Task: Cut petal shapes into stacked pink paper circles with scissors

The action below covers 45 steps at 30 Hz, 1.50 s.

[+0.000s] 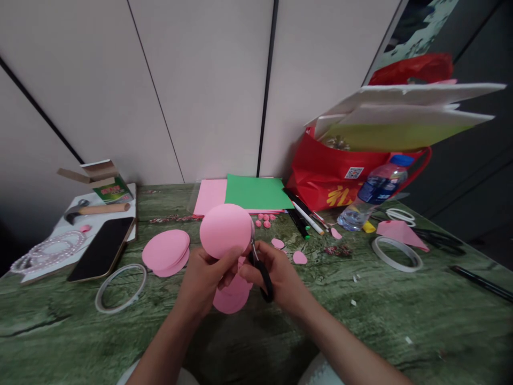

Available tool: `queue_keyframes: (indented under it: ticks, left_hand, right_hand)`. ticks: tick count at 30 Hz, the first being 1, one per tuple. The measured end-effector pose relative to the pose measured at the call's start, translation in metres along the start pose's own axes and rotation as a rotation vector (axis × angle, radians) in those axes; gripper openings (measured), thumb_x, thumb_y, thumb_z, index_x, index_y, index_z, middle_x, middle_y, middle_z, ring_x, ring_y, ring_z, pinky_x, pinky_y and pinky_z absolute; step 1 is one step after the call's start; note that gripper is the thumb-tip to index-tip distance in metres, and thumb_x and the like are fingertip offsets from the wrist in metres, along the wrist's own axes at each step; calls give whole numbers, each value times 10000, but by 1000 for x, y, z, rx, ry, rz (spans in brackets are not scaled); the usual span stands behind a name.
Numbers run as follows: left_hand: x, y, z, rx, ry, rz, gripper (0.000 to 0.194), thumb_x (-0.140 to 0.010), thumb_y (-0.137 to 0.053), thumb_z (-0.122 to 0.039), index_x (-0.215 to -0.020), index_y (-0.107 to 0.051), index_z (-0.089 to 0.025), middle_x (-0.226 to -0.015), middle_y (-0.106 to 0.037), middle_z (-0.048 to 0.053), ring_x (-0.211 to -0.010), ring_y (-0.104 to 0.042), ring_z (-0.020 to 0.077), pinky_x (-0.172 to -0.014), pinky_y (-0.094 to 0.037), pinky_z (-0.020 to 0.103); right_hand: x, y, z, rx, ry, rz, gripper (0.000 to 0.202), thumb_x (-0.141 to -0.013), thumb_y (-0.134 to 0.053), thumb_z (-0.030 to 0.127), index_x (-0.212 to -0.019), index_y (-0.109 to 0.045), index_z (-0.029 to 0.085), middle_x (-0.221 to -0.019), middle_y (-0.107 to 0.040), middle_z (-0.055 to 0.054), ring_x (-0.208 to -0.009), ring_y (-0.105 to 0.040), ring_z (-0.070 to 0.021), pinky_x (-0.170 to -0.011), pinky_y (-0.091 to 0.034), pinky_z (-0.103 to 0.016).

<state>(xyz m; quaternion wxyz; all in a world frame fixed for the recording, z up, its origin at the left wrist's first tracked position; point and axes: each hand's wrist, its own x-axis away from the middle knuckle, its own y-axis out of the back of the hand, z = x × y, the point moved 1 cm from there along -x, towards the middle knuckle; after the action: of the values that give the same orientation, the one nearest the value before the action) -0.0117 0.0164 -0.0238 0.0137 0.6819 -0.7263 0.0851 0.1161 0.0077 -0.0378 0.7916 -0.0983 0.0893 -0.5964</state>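
Observation:
Between thumb and fingers my left hand (210, 275) pinches a round pink paper disc (225, 231), held up off the table. Black-handled scissors (264, 280) are in my right hand (276, 267), their blades upright along the disc's right edge. Below my hands lie more pink paper circles (231, 299), partly hidden by my fingers. A stack of pink circles (165, 251) rests to the left. Small pink paper pieces (299, 258) lie right of the scissors, and several tiny pink rolled bits (265, 220) sit behind them.
Green paper (258, 192) lies at the back beside pens (308, 216). Rightward stand a red bag (320, 171), a water bottle (372, 192) and a tape roll (396, 254). Leftward are another tape roll (120, 289), a phone (103, 248), a hammer (96, 210) and a bead string (52, 251).

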Motion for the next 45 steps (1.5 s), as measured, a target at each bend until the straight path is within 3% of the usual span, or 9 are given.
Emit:
queue_keyframes:
  ticks: [15,22,27,33,45]
  left_hand:
    - [0,1,-1,-12,-30,-33,356,-634,-673,-342,-427,-487,-121,-343,-410,-46,-324,-312,25,-336,-180,173]
    - [0,1,-3,40,10,43,346,-681,-622,-400,-484,-549,-124,-349,-456,-26,-294,-368,50,-320,-220,179]
    - [-1,2,-1,1,2,-23,366,-622,-680,-372,-422,-512,-116,-337,-431,-31,-302,-330,31,-326,-182,176]
    - [-1,1,-1,-22,31,-15,357,-596,-701,-347,-420,-493,-117,-343,-425,-37,-311,-309,25,-335,-168,184]
    - [0,2,-2,-4,-8,-6,353,-617,-691,-329,-421,-482,-123,-339,-402,-51,-318,-296,23,-348,-155,192]
  right_hand:
    - [1,1,2,-2,-82,-54,339,-553,-737,354,-699,-500,162,-446,-490,78,-395,-439,-55,-421,-367,-191]
    - [3,-2,-1,12,-53,11,328,-589,-713,383,-700,-496,164,-463,-500,75,-373,-438,-53,-468,-414,-230]
    - [3,-1,-2,33,-50,29,347,-584,-721,377,-748,-496,170,-563,-536,48,-442,-462,-65,-466,-379,-215]
    - [1,2,0,-4,1,-17,416,-517,-775,271,-803,-493,160,-619,-486,59,-551,-414,-59,-510,-332,-191]
    - [1,2,-1,17,-8,-16,381,-548,-743,334,-779,-483,179,-567,-457,69,-503,-372,-63,-474,-293,-202]
